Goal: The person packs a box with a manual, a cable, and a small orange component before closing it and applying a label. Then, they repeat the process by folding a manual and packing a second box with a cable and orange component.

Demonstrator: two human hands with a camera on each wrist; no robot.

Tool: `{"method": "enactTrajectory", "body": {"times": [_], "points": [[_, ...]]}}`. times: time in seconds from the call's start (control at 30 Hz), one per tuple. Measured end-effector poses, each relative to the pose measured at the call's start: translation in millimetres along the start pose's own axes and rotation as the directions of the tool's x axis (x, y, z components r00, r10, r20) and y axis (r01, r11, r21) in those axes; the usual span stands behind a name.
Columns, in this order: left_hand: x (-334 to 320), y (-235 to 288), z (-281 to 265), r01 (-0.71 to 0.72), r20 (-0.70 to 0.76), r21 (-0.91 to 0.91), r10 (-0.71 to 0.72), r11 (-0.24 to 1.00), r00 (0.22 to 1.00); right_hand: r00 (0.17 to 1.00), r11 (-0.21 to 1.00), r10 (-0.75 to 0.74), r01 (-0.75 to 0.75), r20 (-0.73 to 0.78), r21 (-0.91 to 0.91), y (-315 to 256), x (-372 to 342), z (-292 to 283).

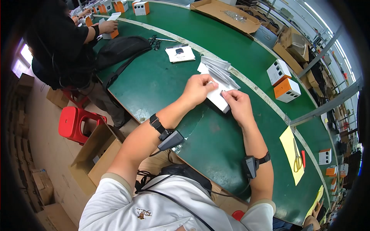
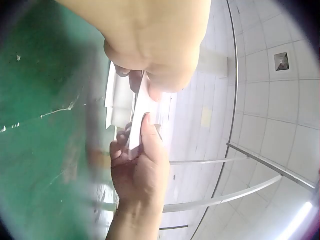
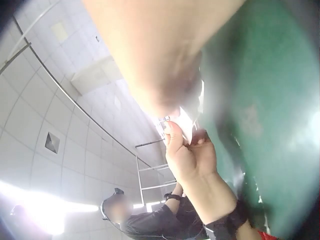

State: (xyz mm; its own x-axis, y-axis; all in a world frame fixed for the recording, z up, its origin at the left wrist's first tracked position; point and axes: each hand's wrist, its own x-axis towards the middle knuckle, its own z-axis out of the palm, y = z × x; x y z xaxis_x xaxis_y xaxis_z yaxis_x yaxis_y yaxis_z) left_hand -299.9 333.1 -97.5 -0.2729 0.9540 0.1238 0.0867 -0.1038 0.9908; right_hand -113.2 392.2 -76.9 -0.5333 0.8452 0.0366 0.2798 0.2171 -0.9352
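Observation:
Between my two hands is a white folded leaflet or card (image 1: 218,101), its kind unclear, held above the green table. My left hand (image 1: 198,89) pinches its left side with the thumb on top. The right hand (image 1: 239,106) grips the opposite end, thumb on the upper face and fingers underneath. From the left wrist view, the white piece (image 2: 143,106) appears edge-on between both thumbs. Just beyond the hands lies a fanned pile of white folded papers (image 1: 221,70). A stack of printed cards (image 1: 180,53) lies to the left of that pile.
A black bag (image 1: 121,50) lies at the left near another person (image 1: 58,42). White-and-orange boxes (image 1: 287,90) stand at the right beyond a pale strip. Scissors (image 1: 297,163) rest on yellow paper (image 1: 287,146). A metal post (image 1: 327,111) crosses the right side. A red stool (image 1: 73,123) stands left.

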Motion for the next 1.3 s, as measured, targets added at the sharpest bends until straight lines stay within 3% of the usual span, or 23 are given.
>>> {"method": "enactTrajectory", "body": {"times": [0.07,0.1,0.17,0.2,0.27,0.3,0.37,0.4,0.47,0.5,0.57,0.63,0.67,0.83,0.87,0.9,0.93,0.97,1.03,1.07,1.13,1.23,1.3], "points": [[3.7,-2.5,-3.4,0.048,-0.058,-0.179,-0.059,0.983,0.997,0.990,0.963,0.129,-0.137,0.050,0.230,-2.4,-1.6,-0.4],[3.3,-4.0,-0.9,0.047,-0.056,-0.177,-0.057,0.983,0.997,0.991,0.963,0.128,-0.136,0.048,0.232,-1.8,-0.9,-1.8],[3.8,-6.1,1.1,0.045,-0.080,-0.136,-0.057,0.990,0.995,0.994,0.995,0.096,-0.096,-0.047,-0.009,-1.0,3.9,-3.3],[1.8,0.3,0.8,0.040,-0.077,-0.127,-0.051,0.991,0.996,0.995,0.996,0.090,-0.091,-0.052,-0.002,3.3,4.0,-5.3],[-2.0,13.5,-4.2,0.233,-0.024,0.022,-0.232,0.972,0.972,0.993,0.996,0.049,-0.056,-0.112,-0.066,14.1,4.2,-8.3],[-1.2,12.3,-5.9,0.229,-0.021,0.031,-0.228,0.973,0.973,0.992,0.997,0.045,-0.052,-0.119,-0.058,15.7,3.8,-9.8],[6.3,5.0,-15.7,0.245,-0.055,0.041,-0.243,0.969,0.969,0.980,0.978,0.199,-0.196,-0.027,0.076,13.2,8.7,-8.3],[5.7,5.1,-14.9,0.308,-0.010,0.033,-0.307,0.951,0.952,0.981,0.979,0.189,-0.186,-0.034,0.086,12.5,8.8,-12.6],[4.7,3.5,-11.0,0.306,0.002,0.032,-0.307,0.951,0.952,0.983,0.982,0.178,-0.181,-0.056,-0.062,11.2,10.5,-20.0],[6.2,2.3,-10.1,0.312,0.013,0.022,-0.313,0.950,0.950,0.983,0.984,0.170,-0.173,-0.062,-0.050,15.3,10.3,-21.1],[19.0,2.7,-14.4,0.309,0.035,0.063,-0.311,0.949,0.950,0.980,0.973,0.192,-0.182,-0.059,0.143,27.1,8.7,-19.5],[36.5,4.8,-28.7,0.317,-0.109,0.243,-0.299,0.917,0.948,0.978,0.971,0.203,-0.194,-0.055,0.143,10.1,12.5,-11.5],[40.9,8.0,-27.1,0.319,-0.112,0.289,-0.299,0.903,0.948,0.977,0.973,0.206,-0.200,-0.044,0.118,10.3,9.9,-14.5],[63.3,-18.2,-38.9,0.286,-0.200,0.130,-0.257,0.949,0.945,0.974,0.971,0.225,-0.223,-0.019,0.082,10.8,14.0,-11.3],[66.3,-24.3,-49.9,0.161,-0.227,0.488,-0.053,0.858,0.972,0.976,0.973,0.217,-0.216,-0.004,0.077,11.0,13.8,-12.0],[67.6,-28.8,-57.8,0.042,-0.175,0.779,0.152,0.626,0.973,0.979,0.976,0.205,-0.205,0.009,0.073,12.8,12.9,-14.4],[59.3,-9.2,-60.1,0.091,-0.221,0.901,0.270,0.424,0.937,0.978,0.975,0.207,-0.207,0.007,0.078,14.7,14.0,-14.6],[59.7,-6.0,-73.9,0.061,-0.120,0.985,0.390,0.159,0.913,0.981,0.979,0.193,-0.193,0.013,0.064,17.7,14.6,-15.2],[66.7,-20.6,-100.2,0.045,0.006,0.996,0.565,-0.075,0.825,0.984,0.983,0.176,-0.177,0.025,0.052,20.8,13.8,-16.4],[68.1,-27.0,-108.4,0.049,0.005,0.996,0.567,-0.080,0.824,0.983,0.982,0.180,-0.181,0.029,0.057,20.8,13.6,-16.6],[68.6,-22.9,-117.3,0.012,0.039,0.983,0.266,-0.185,0.963,0.983,0.981,0.180,-0.182,0.032,0.067,19.2,14.4,-16.2],[64.9,-19.5,-121.4,-0.032,0.104,0.978,0.349,-0.205,0.931,0.978,0.976,0.206,-0.208,0.044,0.059,16.8,15.1,-14.4],[63.0,-12.9,-122.9,-0.002,0.055,0.986,0.312,-0.168,0.949,0.978,0.978,0.199,-0.202,0.061,0.059,13.8,12.9,-15.4]]}}
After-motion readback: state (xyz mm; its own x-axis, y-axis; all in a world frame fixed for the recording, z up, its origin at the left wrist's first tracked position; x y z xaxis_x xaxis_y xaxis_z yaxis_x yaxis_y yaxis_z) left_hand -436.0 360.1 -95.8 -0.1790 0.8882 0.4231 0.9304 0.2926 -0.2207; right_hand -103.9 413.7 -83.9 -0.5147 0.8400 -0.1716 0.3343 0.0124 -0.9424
